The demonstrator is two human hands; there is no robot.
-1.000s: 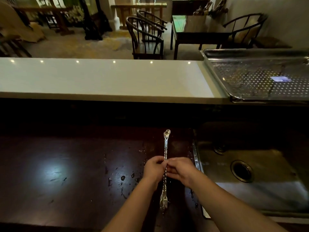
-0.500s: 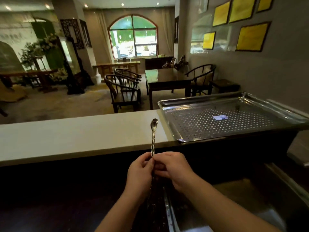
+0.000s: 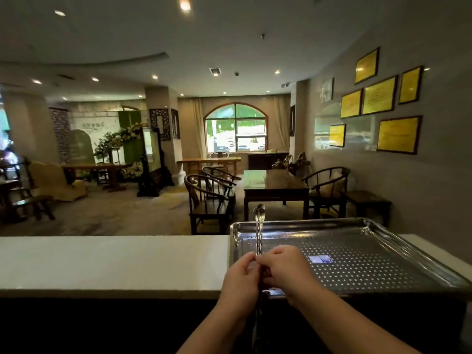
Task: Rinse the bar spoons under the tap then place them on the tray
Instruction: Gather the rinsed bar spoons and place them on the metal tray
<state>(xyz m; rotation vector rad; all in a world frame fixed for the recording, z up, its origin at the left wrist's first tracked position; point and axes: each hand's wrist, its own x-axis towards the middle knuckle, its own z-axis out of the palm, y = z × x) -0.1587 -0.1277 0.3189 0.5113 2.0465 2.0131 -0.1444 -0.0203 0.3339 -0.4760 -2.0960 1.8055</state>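
Head-worn view, forward across counter [image 3: 112,264]

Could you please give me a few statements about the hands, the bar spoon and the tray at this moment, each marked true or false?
1. Both the left hand and the right hand hold the bar spoon. True.
2. The spoon lies flat in the tray. False: it is held upright, bowl end up, in front of the tray's left part.
3. The tray has a perforated metal floor. True.
4. The tray sits on the dark dining table. False: it sits at the right end of the white counter.
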